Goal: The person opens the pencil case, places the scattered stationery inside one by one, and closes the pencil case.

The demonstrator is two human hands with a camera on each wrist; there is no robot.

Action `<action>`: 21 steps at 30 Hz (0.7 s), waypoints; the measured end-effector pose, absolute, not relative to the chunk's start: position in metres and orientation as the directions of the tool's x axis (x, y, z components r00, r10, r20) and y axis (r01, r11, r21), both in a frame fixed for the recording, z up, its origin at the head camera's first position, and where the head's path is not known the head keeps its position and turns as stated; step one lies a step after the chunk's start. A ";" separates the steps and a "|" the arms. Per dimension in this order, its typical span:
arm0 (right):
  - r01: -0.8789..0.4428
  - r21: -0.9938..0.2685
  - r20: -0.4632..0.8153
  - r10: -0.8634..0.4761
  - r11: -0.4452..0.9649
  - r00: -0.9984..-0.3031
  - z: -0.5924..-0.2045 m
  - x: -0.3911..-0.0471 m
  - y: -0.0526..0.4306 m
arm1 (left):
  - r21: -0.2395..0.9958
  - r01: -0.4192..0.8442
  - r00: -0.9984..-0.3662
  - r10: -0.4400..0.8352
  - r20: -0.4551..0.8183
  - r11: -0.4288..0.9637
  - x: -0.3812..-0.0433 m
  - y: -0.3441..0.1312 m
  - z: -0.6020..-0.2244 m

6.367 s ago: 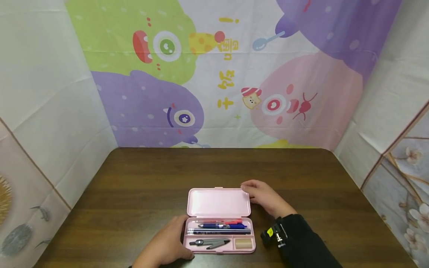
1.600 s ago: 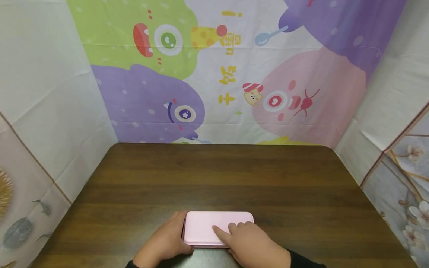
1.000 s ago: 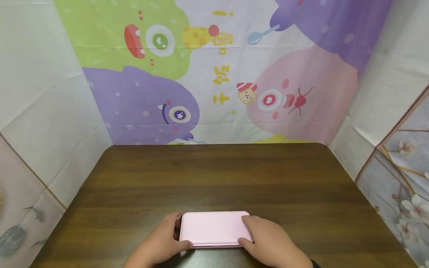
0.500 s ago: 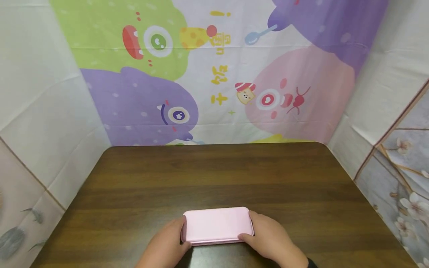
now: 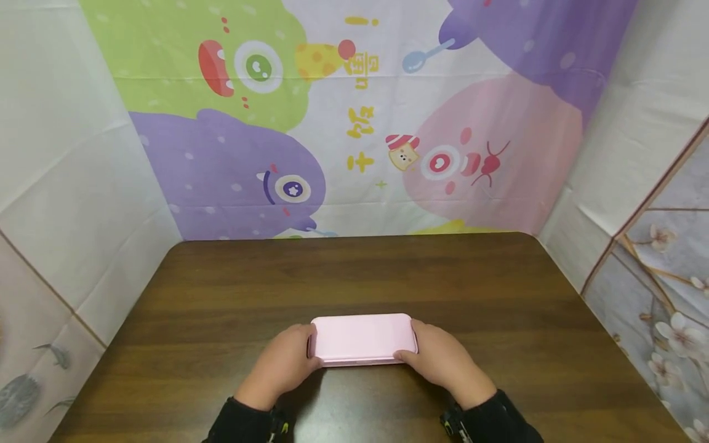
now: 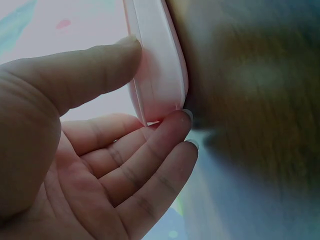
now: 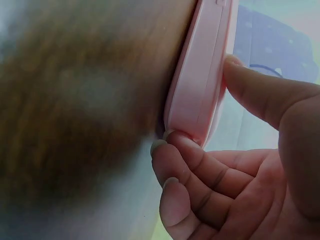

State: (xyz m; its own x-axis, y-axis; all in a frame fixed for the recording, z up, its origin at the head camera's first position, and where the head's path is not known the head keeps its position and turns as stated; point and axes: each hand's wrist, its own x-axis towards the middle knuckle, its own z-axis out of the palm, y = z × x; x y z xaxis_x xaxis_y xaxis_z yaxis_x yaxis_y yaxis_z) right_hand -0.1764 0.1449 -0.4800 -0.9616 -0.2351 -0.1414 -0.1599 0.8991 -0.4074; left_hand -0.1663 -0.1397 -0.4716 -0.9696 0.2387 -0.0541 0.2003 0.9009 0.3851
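A pink pencil case (image 5: 362, 338) with its lid down lies lengthwise between my two hands, near the middle of the table. My left hand (image 5: 285, 360) grips its left end, the thumb on the near edge. At the opposite end my right hand (image 5: 440, 354) holds it the same way. In the left wrist view the thumb presses the side of the pencil case (image 6: 157, 65) while fingertips meet its end. The right wrist view has fingertips at the lower corner of the pencil case (image 7: 197, 80) and the thumb against its edge. Its contents are hidden.
The brown wooden table (image 5: 354, 274) spreads around the case. A cartoon-printed cloth (image 5: 354, 215) hangs along the back edge, with pale cloth walls on the left (image 5: 100, 184) and right (image 5: 615, 172).
The case stood open earlier, with pens, a compass and an eraser inside; its lid has since come down. Both hands now hold its ends, and it has moved away across the table.
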 end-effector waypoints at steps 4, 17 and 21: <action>-0.148 -0.424 -0.163 -0.236 0.893 -0.958 -0.478 -0.180 0.145 | 0.381 0.189 -0.971 0.231 -0.067 0.905 -0.168 -0.142 -0.470; -0.158 -0.433 -0.130 -0.235 0.887 -0.963 -0.478 -0.182 0.140 | 0.394 0.129 -0.979 0.181 -0.097 0.910 -0.164 -0.146 -0.466; -0.134 -0.445 -0.120 -0.208 0.886 -0.971 -0.474 -0.178 0.147 | 0.442 0.094 -0.987 0.142 -0.077 0.892 -0.158 -0.152 -0.464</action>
State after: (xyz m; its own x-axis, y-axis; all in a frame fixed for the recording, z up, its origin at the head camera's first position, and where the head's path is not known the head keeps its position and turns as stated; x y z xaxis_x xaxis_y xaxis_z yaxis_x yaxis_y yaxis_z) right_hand -0.1777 0.1466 -0.4737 -0.9708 -0.2075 -0.1204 -0.1342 0.8855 -0.4448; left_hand -0.1581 -0.1518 -0.4635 -0.9868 0.1425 -0.0775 0.0941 0.8921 0.4420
